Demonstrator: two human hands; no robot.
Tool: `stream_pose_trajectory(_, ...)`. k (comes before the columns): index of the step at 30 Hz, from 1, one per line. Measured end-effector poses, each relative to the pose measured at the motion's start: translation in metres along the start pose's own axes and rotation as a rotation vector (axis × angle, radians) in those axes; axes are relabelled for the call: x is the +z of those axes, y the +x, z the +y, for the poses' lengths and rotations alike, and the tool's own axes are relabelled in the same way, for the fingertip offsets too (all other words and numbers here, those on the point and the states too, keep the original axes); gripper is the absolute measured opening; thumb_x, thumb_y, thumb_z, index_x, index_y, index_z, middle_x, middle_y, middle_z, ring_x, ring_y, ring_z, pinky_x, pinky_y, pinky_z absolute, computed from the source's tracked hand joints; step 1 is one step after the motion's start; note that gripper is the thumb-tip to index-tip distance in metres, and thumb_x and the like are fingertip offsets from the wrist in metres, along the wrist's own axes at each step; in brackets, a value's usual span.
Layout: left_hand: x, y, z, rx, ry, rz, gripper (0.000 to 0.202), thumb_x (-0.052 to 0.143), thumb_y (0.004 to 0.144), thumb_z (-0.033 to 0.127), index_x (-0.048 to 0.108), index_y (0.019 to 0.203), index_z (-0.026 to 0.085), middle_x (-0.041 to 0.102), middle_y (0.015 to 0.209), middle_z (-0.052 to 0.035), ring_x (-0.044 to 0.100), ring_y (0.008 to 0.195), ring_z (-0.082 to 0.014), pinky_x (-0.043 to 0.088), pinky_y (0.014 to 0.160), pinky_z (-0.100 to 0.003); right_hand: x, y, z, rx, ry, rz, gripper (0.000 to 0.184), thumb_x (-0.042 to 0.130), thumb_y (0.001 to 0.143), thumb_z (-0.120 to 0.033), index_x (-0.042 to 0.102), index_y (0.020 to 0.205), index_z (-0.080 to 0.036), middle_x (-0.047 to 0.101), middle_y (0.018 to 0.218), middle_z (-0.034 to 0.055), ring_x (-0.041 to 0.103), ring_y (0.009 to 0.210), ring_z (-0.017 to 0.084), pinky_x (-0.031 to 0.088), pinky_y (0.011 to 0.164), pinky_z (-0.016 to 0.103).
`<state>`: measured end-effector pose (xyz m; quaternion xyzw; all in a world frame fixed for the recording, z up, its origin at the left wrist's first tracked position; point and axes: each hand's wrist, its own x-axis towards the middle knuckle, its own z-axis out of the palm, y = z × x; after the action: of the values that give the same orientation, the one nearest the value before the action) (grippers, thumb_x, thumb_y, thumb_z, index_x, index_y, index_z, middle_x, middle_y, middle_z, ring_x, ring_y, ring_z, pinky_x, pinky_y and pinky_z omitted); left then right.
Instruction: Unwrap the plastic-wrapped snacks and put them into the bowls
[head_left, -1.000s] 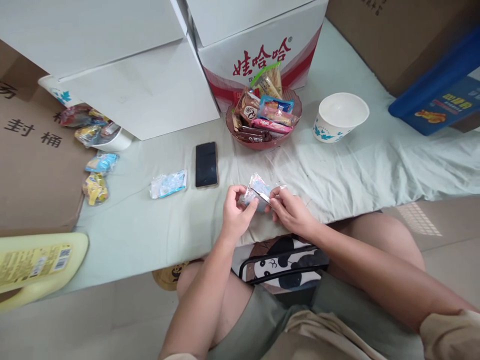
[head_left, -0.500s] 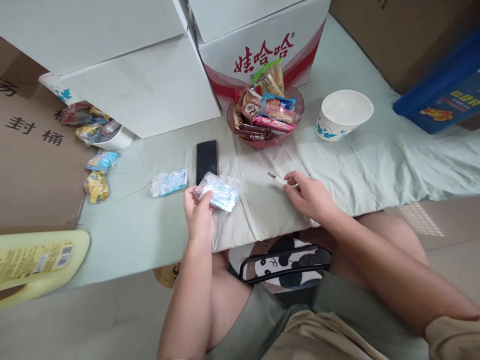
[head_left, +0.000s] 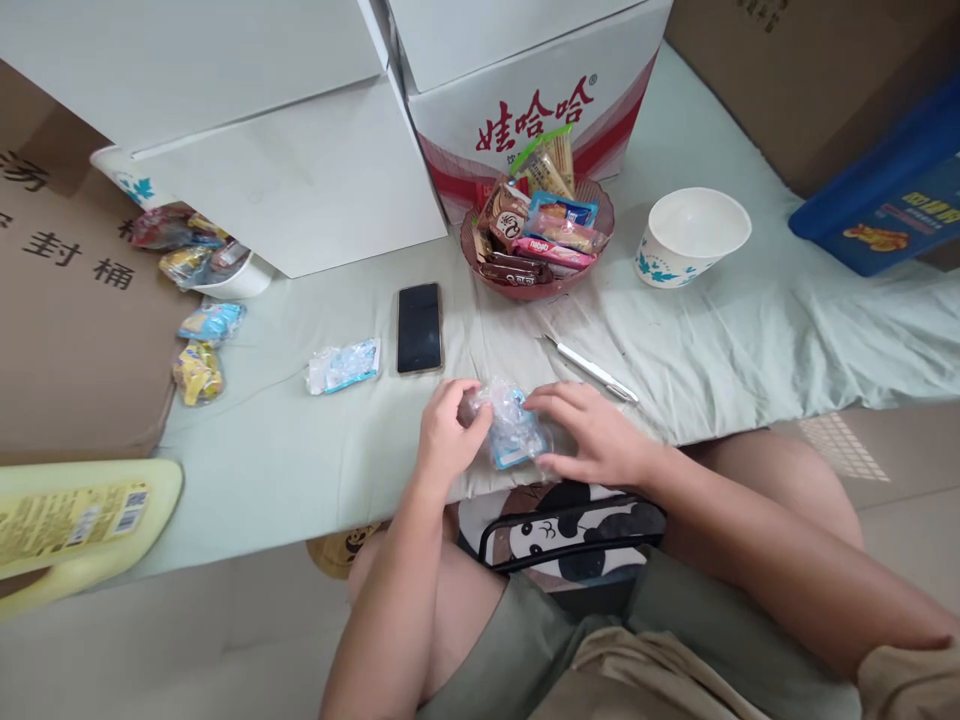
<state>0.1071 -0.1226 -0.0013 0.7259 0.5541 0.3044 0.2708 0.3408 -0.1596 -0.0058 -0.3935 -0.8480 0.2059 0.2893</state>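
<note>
Near the cloth's front edge lies a crinkled clear plastic packet [head_left: 511, 430] with blue printing. My left hand [head_left: 450, 428] pinches its left edge between thumb and fingers. On the packet's right side is my right hand [head_left: 600, 436], its thumb and fingers apart, with fingertips at the plastic; whether they press on it I cannot tell. Just beyond my right hand, a slim white craft knife [head_left: 596, 369] rests on the cloth, blade end pointing away to the left. A similar clear and blue packet [head_left: 345, 366] lies left of a dark phone [head_left: 419, 328].
Wrapped snacks fill a reddish glass bowl [head_left: 536, 285] before white cartons [head_left: 330, 170]. A white paper tub [head_left: 694, 235] stands to its right, near a blue container [head_left: 885, 190]. Wrapped snacks [head_left: 199, 372] lie at left, behind a yellow jug [head_left: 90, 515].
My right hand has let go of the craft knife, which now lies on the cloth. My left hand has brought the packet rightward and down to the front edge, and my right hand has joined it.
</note>
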Motion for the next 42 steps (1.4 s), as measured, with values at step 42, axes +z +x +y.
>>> stream_pose_trajectory(42,0.006,-0.006,0.000,-0.133,-0.157,-0.288,0.024,0.063,0.085,0.037,0.061,0.103,0.021,0.053,0.068,0.0056,0.051,0.059,-0.0100,0.042,0.059,-0.023,-0.006,0.000,0.011,0.048,-0.044,0.175,0.010,0.051,0.088,-0.015,0.059,0.087,-0.020,0.066,0.077,0.0038,0.059,0.071,0.018,0.043,0.074,0.034)
